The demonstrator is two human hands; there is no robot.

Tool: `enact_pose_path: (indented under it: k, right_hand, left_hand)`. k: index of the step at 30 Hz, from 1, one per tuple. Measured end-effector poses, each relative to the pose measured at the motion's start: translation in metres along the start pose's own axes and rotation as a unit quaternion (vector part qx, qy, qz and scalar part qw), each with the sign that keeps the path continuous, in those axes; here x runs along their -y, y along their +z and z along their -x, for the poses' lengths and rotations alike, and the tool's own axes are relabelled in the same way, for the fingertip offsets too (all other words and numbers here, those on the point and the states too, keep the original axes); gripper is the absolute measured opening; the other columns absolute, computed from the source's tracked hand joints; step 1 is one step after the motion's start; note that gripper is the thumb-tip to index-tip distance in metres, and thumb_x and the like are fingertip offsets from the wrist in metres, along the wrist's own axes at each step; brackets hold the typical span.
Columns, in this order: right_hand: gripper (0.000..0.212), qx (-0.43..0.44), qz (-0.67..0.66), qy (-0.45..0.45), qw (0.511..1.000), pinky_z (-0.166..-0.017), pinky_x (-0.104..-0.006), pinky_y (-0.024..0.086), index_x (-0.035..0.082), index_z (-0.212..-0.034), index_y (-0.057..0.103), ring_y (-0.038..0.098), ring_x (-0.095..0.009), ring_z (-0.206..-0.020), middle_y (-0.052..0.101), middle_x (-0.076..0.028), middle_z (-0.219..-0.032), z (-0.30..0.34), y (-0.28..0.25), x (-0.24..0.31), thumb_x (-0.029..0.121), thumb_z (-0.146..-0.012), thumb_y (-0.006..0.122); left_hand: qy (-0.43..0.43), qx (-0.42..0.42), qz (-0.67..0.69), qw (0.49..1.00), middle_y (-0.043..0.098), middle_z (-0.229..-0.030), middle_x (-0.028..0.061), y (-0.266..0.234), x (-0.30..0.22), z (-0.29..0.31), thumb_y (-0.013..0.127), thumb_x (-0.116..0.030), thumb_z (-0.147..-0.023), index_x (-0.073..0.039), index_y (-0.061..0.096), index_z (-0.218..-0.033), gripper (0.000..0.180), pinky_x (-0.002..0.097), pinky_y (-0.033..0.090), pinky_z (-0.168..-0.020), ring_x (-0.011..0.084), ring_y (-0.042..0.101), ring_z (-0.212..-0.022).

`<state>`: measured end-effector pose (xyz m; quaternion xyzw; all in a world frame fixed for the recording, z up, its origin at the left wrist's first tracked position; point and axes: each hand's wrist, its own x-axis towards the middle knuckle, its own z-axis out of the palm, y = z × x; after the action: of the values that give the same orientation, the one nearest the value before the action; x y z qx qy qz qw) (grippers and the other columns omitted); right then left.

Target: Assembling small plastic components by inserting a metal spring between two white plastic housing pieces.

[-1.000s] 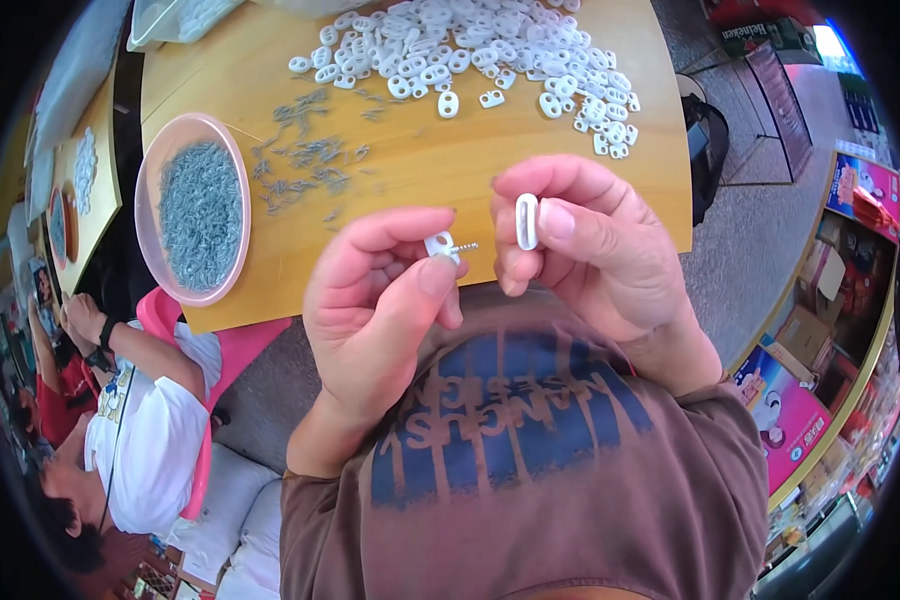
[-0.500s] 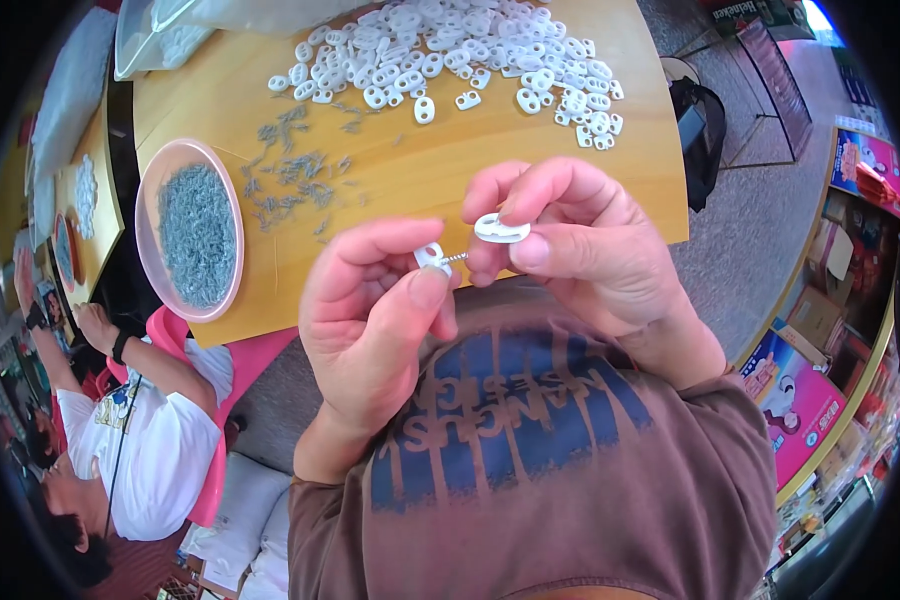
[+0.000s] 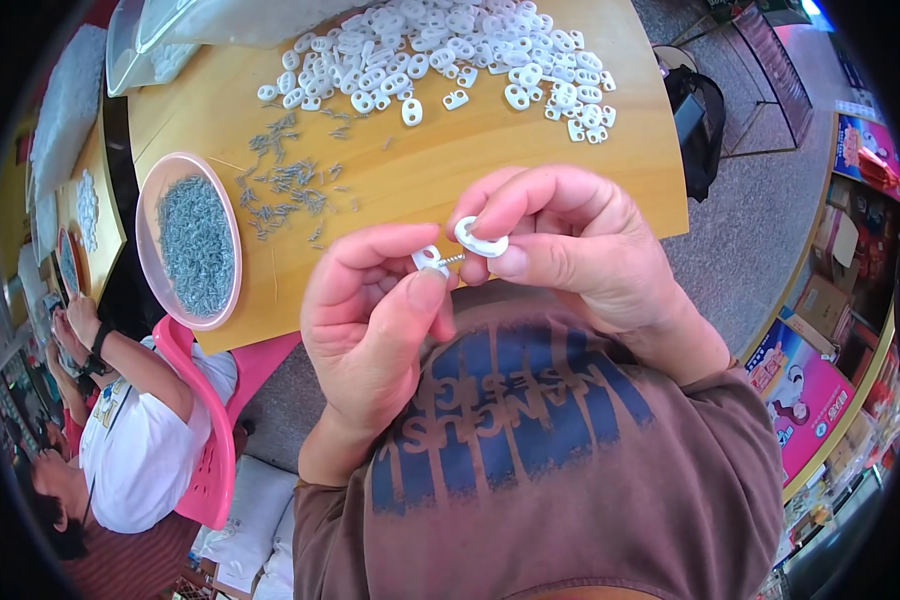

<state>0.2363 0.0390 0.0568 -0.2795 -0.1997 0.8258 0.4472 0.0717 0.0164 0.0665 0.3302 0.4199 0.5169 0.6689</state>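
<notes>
White holed piece point(image 3: 426, 257) with a screw point(image 3: 451, 260) projecting rightward, pinched between thumb and forefinger of the left hand point(image 3: 365, 310) at the near edge of the worktop point(image 3: 420, 170). Oval white piece point(image 3: 484, 245) clamped between thumb and fingers of the right hand point(image 3: 580, 240), just beside the screw; contact impossible to tell. Farther off: heaped white pieces point(image 3: 450, 50), scattered grey screws point(image 3: 292, 180) and, at left, a pink bowl point(image 3: 149, 215).

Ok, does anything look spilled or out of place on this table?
Small grey screws lie scattered on the table outside the pink bowl that holds a heap of similar ones; they may have spilled or been tipped out deliberately.
</notes>
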Motion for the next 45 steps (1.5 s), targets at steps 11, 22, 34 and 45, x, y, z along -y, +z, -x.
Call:
enact_pose_path:
  k: [11, 22, 34, 45]
  right_hand:
    - [0.02, 0.022, 0.044, -0.035, 0.998, -0.08, -0.0267, 0.046, -0.003, -0.095, 0.056, 0.056, -0.016, -0.088, 0.052, -0.013, -0.103, 0.0, -0.001, 0.0, -0.008, -0.075, 0.056]
    - [0.024, 0.026, 0.072, -0.055, 0.996, -0.08, -0.0246, 0.045, -0.002, -0.099, 0.054, 0.055, -0.013, -0.088, 0.051, -0.01, -0.102, 0.001, -0.003, -0.001, -0.008, -0.075, 0.056]
    - [0.023, 0.051, 0.356, -0.175, 0.916, -0.081, -0.0266, 0.044, -0.003, -0.096, 0.056, 0.052, -0.017, -0.094, 0.05, -0.011, -0.1, 0.0, -0.008, -0.001, -0.008, -0.073, 0.057]
    - [0.022, 0.039, 0.435, -0.226, 0.871, -0.074, -0.0257, 0.045, 0.001, -0.092, 0.06, 0.055, -0.016, -0.085, 0.057, -0.009, -0.09, 0.0, -0.007, -0.001, -0.005, -0.071, 0.062]
  left_hand:
    - [-0.002, -0.014, -0.001, 1.0, 0.054, -0.076, 0.006, 0.002, 0.004, -0.001, 0.053, 0.001, -0.08, 0.005, 0.049, -0.103, 0.023, 0.0163, 0.04, -0.051, 0.0076, 0.049, -0.056]
    - [0.0, -0.011, -0.015, 1.0, 0.054, -0.078, 0.0071, 0.002, 0.007, -0.002, 0.052, 0.002, -0.08, 0.005, 0.049, -0.102, 0.023, 0.0164, 0.04, -0.05, 0.0078, 0.049, -0.057]
    - [0.0, -0.006, -0.019, 1.0, 0.058, -0.08, 0.0083, -0.001, 0.009, -0.002, 0.053, 0.003, -0.079, 0.004, 0.05, -0.101, 0.022, 0.016, 0.042, -0.052, 0.0067, 0.05, -0.059]
    - [-0.012, -0.002, -0.037, 0.999, 0.057, -0.083, 0.0067, 0.002, 0.007, 0.001, 0.053, 0.003, -0.08, 0.002, 0.05, -0.101, 0.022, 0.0155, 0.042, -0.051, 0.006, 0.05, -0.058]
